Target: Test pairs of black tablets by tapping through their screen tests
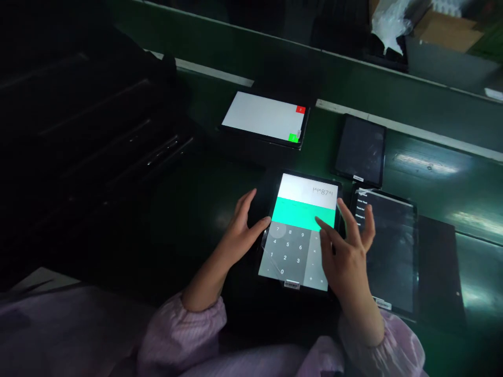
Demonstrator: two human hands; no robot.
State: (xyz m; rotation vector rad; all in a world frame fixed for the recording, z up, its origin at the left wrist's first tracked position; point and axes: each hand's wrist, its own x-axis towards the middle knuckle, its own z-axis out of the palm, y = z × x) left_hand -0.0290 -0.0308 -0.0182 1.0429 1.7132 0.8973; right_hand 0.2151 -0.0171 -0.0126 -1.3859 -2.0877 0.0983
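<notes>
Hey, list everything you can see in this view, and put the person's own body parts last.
Tablet showing a calculator: 1, teal, white and grey screen, centre, between the hands
Tablet with a white screen: 1, white with red and green squares, on the bench, farther ahead
Dark-screened tablet: 1, black, upper right of centre
Film-covered tablet: 1, black with white text, right of the right hand
Green bench: 1, dark green, under the tablets
Plastic wrap: 1, whitish, top right
Cardboard: 1, tan, top right
Left hand: 1, beside the calculator tablet's left edge
Right hand: 1, fingers over the calculator tablet
Sleeves: 2, pale pink, bottom
</notes>
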